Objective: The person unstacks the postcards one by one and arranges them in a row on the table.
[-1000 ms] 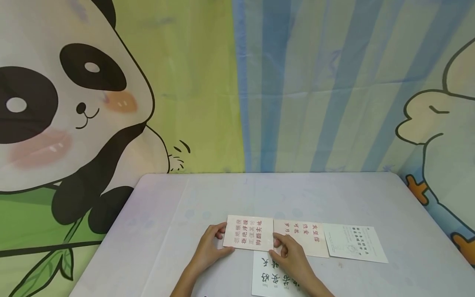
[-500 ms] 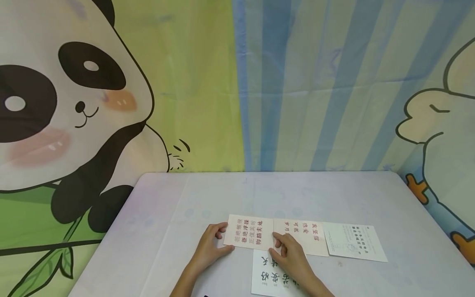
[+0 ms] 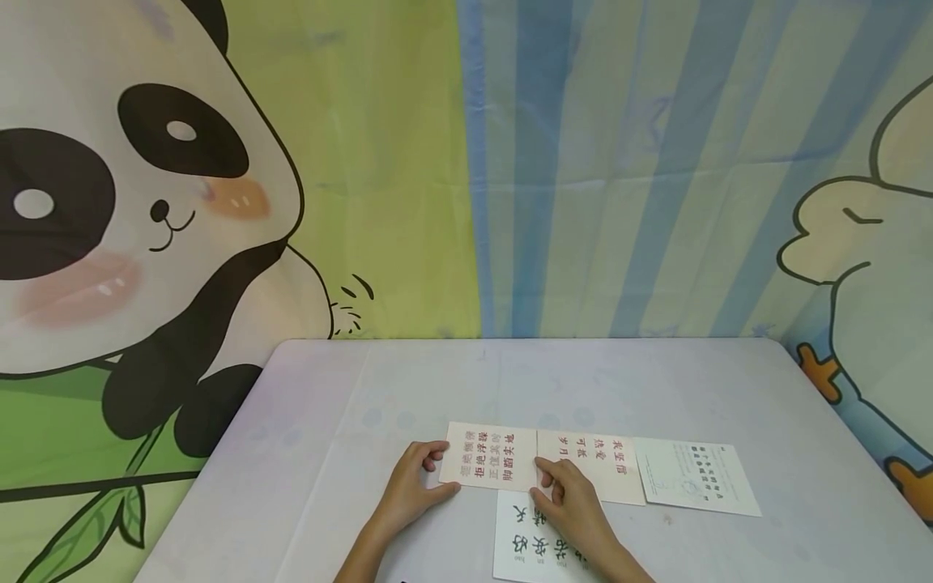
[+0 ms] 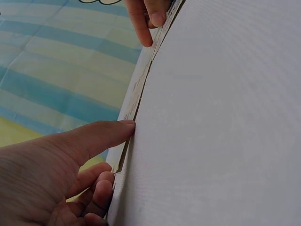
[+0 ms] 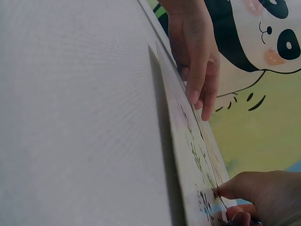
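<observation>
In the head view, the left hand [image 3: 411, 482] holds the left corner of a cream card [image 3: 488, 457] with red and grey Chinese characters. Its thumb lies at the near edge and its curled fingers at the left edge, as the left wrist view shows. At the same card's near right corner, the right hand [image 3: 572, 498] pinches with thumb and index finger, its other fingers curled under. A second cream card [image 3: 612, 470] with red writing adjoins on the right. Partly hidden beneath the right hand is a white card [image 3: 513, 559] with large black characters.
A white card [image 3: 663, 470] with small black print ends the row on the right. All the cards lie on a pale table [image 3: 313, 453]. Behind it hangs a cloth backdrop [image 3: 583, 162] with a panda and stripes.
</observation>
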Demonstrator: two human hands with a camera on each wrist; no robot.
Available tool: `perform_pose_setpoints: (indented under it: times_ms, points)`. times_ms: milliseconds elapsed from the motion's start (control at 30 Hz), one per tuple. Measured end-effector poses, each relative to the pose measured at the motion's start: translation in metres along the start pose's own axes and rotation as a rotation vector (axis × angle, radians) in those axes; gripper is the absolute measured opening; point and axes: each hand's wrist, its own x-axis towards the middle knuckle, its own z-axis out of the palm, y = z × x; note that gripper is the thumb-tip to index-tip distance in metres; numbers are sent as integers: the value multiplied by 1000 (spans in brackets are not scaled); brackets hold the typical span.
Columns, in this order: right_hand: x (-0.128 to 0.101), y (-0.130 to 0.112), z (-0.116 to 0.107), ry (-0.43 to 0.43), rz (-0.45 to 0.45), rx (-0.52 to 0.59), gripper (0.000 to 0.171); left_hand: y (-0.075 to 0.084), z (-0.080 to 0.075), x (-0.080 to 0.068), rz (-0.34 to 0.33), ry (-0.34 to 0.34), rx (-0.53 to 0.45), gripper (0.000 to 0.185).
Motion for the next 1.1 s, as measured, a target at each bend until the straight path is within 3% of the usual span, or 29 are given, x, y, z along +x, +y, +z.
perform_pose_setpoints:
  times_ms: [433, 833, 1100]
  points:
    - [0, 0, 0, 54, -40, 52, 40, 2, 0, -2, -10, -2, -3, 62]
    - [-12, 3, -2, 144, -153, 57, 35, 11, 2, -18, -29, 17, 4, 72]
    - [-25, 10, -9, 147, -119, 63, 36, 15, 3, -27, -12, -13, 8, 72]
